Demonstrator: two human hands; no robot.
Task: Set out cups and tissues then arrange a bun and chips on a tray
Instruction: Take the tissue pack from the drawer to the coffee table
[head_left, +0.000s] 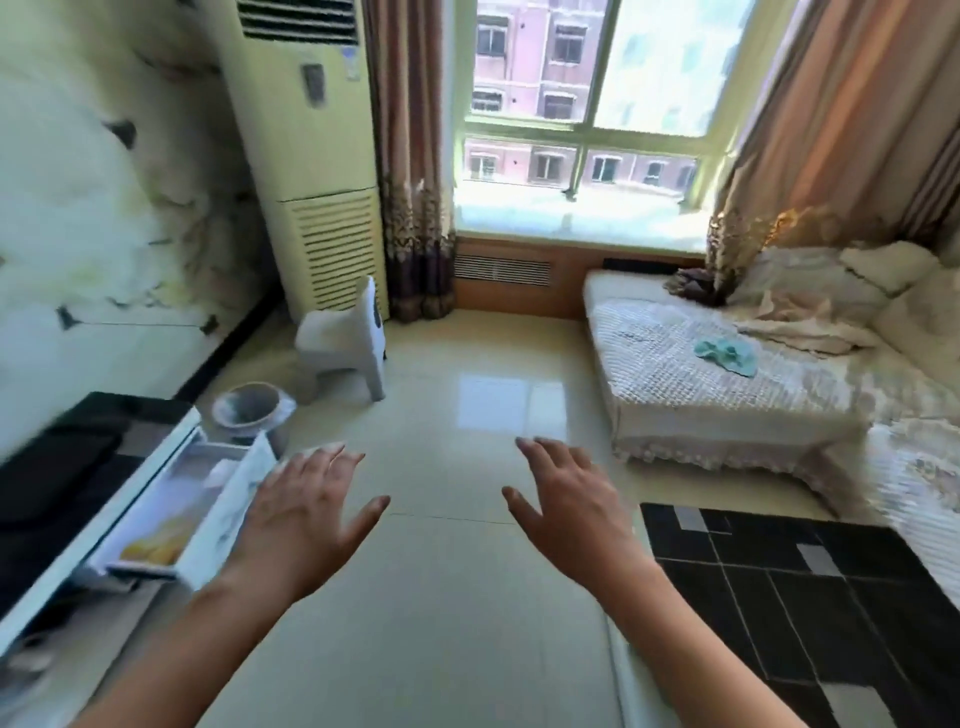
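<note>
You have one head-worn view, looking forward and down across the floor (467, 597) toward the window (587, 93) at 12 o'clock. Your left hand (298, 519) and right hand (574, 514) sit close, low in frame.

Tiled floor (467, 597), stool (345, 340), bin (249, 410)

Both hands, left (298, 512) and right (569, 506), hover spread and empty beside an open drawer (182, 512).
</note>
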